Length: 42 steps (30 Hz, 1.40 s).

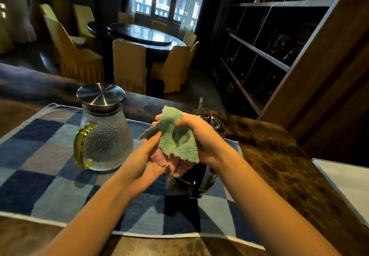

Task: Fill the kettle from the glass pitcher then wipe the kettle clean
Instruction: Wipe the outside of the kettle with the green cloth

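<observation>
A textured glass pitcher (107, 136) with a steel lid and a yellow-green handle stands on the checked blue mat (50, 185). To its right the shiny steel kettle (207, 178) sits on the mat, mostly hidden behind my hands. A fluffy cloth (177, 138), green on one face and pink on the other, hangs in front of the kettle. My left hand (145, 164) holds its lower pink part from below. My right hand (199, 136) grips its upper green part.
The mat lies on a brown marble counter (279, 166). A white sheet or tray (347, 181) lies at the counter's right edge. Dark shelving (269, 46) rises at the right; a round dining table with yellow-covered chairs (129, 64) stands beyond the counter.
</observation>
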Tool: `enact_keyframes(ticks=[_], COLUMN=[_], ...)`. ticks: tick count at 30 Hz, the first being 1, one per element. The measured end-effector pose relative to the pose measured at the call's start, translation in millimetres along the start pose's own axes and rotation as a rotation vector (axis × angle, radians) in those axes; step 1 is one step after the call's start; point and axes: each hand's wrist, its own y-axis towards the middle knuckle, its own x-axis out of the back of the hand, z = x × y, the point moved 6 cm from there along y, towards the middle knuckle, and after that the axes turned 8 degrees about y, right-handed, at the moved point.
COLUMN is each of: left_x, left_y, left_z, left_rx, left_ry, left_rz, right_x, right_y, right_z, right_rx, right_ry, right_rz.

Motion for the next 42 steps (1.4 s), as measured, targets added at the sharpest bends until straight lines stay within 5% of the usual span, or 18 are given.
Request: enact_keyframes(ticks=[4,6,9,13,17,22,25,31,37,42], left_x=[45.1,60.8,58.7,39.5,-5.9,1.1,-2.8,-0.2,11.6,-25.7], left_y=[6.6,11.7,33.0,86.5,108.2,84.3,70.0,109.8,57.1,104.1], left_z=[-10.9,-26.9,-49.1,-37.5,6.9,32.8,36.7,25.7,61.4,16.2], left_rx=[0.01,-0.036,-0.182,-0.168,-0.026,-0.2,-0.317,-0.342,-0.42,-0.331], left_ry=[0.216,0.356,0.797,1.085,0.881,0.911,0.819,0.962,0.895,0.618], left_rz=[-0.322,-0.442,-0.545,-0.457,-0.119,-0.306,-0.106,-0.123,-0.247,-0.027], right_x=[21.6,42.3,68.5,72.4,72.9,75.4,74.7,77.9,79.3,82.6], right_y=[-3.7,-4.9,2.3,-0.1,-1.3,2.1,1.2,0.7,3.4,0.7], right_z=[45.6,53.8,42.6,38.1,38.8,38.9,38.4,37.0,34.9,34.5], right_rx=[0.584,0.609,0.385,0.396,0.397,0.426,0.428,0.405,0.414,0.384], right_ry=[-1.115,-1.279,-1.256,-1.27,-1.23,-1.229,-1.236,-1.192,-1.214,-1.189], right_rz=[-0.299,-0.391,-0.478,-0.61,-0.614,-0.663,-0.669,-0.686,-0.7,-0.744])
